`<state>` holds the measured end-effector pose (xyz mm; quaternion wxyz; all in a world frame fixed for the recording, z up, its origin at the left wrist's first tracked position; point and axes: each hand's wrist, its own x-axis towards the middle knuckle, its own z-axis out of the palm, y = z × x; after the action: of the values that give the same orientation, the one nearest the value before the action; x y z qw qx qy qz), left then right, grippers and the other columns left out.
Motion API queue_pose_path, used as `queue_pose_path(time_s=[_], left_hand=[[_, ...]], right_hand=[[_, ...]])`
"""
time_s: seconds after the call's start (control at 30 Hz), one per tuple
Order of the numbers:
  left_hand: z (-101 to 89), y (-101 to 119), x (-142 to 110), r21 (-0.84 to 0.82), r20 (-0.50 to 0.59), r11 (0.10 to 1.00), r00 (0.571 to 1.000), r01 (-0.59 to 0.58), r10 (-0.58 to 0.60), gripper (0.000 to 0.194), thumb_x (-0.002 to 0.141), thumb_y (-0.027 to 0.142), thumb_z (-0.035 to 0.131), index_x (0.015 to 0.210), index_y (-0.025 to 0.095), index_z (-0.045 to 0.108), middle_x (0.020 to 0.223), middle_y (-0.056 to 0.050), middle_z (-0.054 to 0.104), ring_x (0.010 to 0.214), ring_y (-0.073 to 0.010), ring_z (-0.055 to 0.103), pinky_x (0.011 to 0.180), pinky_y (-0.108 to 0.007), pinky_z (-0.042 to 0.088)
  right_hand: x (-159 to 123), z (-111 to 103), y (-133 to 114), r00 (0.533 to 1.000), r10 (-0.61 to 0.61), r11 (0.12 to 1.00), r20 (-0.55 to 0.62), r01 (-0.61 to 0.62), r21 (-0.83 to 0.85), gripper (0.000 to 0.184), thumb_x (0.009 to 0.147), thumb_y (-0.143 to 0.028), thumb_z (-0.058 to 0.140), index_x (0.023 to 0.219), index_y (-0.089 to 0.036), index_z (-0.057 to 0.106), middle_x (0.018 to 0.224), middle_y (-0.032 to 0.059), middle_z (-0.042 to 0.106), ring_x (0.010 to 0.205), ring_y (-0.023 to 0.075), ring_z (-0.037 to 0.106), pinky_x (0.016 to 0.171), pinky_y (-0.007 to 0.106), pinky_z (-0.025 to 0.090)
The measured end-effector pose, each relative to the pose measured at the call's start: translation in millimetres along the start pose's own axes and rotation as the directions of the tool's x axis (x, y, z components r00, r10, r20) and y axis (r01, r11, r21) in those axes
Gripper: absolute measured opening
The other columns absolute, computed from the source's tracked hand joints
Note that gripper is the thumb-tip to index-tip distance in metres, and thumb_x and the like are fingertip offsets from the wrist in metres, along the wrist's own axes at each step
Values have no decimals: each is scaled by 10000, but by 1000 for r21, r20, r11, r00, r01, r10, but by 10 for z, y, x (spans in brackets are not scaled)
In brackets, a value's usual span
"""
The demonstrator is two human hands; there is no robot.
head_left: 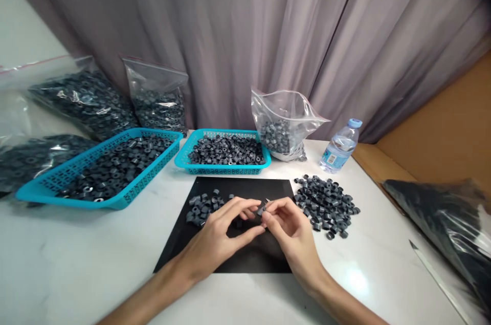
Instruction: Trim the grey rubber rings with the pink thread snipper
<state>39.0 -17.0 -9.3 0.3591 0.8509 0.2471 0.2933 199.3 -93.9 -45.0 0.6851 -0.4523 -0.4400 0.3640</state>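
Note:
Over a black mat [268, 258], both hands meet at a small dark grey piece [261, 210]. My right hand [293, 225] pinches this piece between thumb and fingertips; its exact shape is partly hidden by the fingers. My left hand [224, 228] faces it from the other side, thumb and fingers apart, fingertips close to the piece. Left of my left hand, a pile of small dark ring-shaped pieces [201, 210] lies on the mat, partly covered by the hand. On the white table beside my right hand spreads a larger pile of short dark tube pieces [326, 204].
Two blue baskets, one at left [126, 197] and one at centre back [222, 167], hold dark rings. Behind stand filled clear bags [157, 94] and an open bag [284, 115]. A water bottle [341, 147] stands at back right; a dark plastic-wrapped bundle [441, 217] lies at right.

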Motion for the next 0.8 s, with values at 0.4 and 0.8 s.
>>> queue_pose_path(time_s=[0.4, 0.8], left_hand=[[6, 39, -35, -509, -1, 800, 929, 317, -369, 140, 824, 338, 745, 895, 236, 682, 989, -21, 743, 966, -197, 695, 909, -298, 523], [-70, 75, -23, -647, 214, 581, 849, 494, -483, 290, 861, 377, 709, 1092, 203, 691, 1013, -81, 780, 991, -224, 714, 854, -297, 525]], right_hand=[[-66, 30, -69, 999, -23, 999, -31, 22, -38, 139, 894, -323, 699, 919, -194, 654, 837, 33, 655, 713, 160, 655, 681, 289, 561], [-118, -80, -46, 971, -224, 897, 83, 239, -372, 192, 921, -200, 665, 1104, -249, 637, 1006, 59, 671, 865, 181, 661, 760, 308, 570]])
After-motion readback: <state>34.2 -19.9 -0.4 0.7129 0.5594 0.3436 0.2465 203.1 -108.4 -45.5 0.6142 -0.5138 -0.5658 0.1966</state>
